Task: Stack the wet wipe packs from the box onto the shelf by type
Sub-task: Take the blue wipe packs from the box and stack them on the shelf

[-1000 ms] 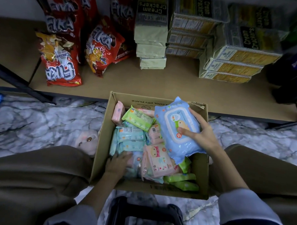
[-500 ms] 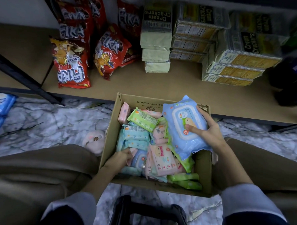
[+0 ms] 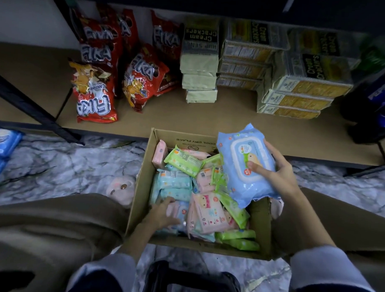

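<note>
An open cardboard box on the floor between my knees holds several small wet wipe packs: green, light blue and pink. My right hand grips a large blue wipe pack above the box's right side, thumb on its white lid. Down in the box's near left corner, my left hand has its fingers curled over a pale pink and blue pack. The brown shelf board runs just beyond the box.
On the shelf stand red Fika snack bags, stacks of cream cracker packs and dark Pepsi bottles at the right. Blue packs lie on the marble floor at far left. A black frame sits near me.
The view has shifted, so the shelf and box sit further right and lower. The right hand has raised the large blue pack slightly. The left hand has dug a little deeper among the packs.
</note>
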The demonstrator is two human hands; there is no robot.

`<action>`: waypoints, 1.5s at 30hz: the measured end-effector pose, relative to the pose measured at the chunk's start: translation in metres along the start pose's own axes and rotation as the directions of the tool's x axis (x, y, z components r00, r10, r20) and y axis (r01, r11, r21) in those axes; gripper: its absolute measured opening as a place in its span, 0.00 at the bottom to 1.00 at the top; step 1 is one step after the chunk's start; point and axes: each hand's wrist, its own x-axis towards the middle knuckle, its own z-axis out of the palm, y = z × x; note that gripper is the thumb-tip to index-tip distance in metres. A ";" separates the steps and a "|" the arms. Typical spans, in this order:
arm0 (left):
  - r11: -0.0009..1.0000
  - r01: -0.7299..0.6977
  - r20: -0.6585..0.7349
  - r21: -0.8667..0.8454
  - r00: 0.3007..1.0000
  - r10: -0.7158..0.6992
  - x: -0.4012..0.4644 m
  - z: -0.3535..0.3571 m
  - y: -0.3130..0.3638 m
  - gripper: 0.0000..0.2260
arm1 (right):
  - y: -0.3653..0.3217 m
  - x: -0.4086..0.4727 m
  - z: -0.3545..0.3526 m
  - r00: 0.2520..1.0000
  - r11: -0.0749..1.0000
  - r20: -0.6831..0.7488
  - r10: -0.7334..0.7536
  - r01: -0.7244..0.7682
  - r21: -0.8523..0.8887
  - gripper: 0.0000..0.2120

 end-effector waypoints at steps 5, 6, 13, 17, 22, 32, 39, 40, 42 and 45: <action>0.974 0.016 -0.033 0.227 0.999 -0.009 0.023 0.016 -0.005 0.30 | 0.016 -0.001 0.012 0.998 0.999 0.044 0.036 -0.035 -0.020 0.32; 0.971 0.006 -0.032 0.241 0.999 0.002 0.025 0.015 -0.007 0.28 | 0.018 -0.001 0.013 0.998 0.999 0.054 0.039 -0.037 -0.038 0.32; 0.998 -0.053 -0.279 0.033 0.958 0.060 0.022 -0.001 -0.009 0.13 | 0.011 -0.003 0.013 0.999 1.000 0.042 0.032 -0.031 -0.003 0.30; 0.982 0.069 -0.010 0.177 0.998 -0.069 0.022 0.011 -0.006 0.32 | 0.006 -0.005 0.008 0.999 0.999 0.022 0.036 -0.037 0.013 0.29; 0.850 0.075 -0.050 0.522 0.997 -0.057 0.023 0.017 0.012 0.24 | 0.008 -0.006 0.008 0.999 0.999 0.020 0.041 -0.041 0.019 0.30; 0.919 -0.115 0.012 -0.378 0.992 0.129 -0.008 -0.077 0.052 0.18 | 0.008 -0.003 0.007 0.998 0.998 -0.012 0.055 -0.054 0.008 0.29; 0.611 -0.194 -0.030 -0.768 0.963 0.268 -0.005 -0.091 0.090 0.29 | -0.004 -0.003 0.001 0.995 0.998 -0.097 0.036 -0.031 0.054 0.30; 0.663 -0.147 0.012 -0.734 0.974 0.228 0.001 -0.083 0.082 0.29 | -0.005 -0.003 0.000 0.994 0.998 -0.104 0.033 -0.028 0.049 0.30; 0.764 -0.017 0.076 -0.645 0.993 0.087 0.011 -0.057 0.054 0.23 | -0.006 -0.004 0.000 0.994 0.999 -0.103 0.028 -0.024 0.043 0.30; 0.813 0.143 0.085 -0.564 0.990 -0.115 0.022 -0.010 0.010 0.15 | 0.001 -0.003 0.002 0.995 0.998 -0.083 0.046 -0.043 0.038 0.30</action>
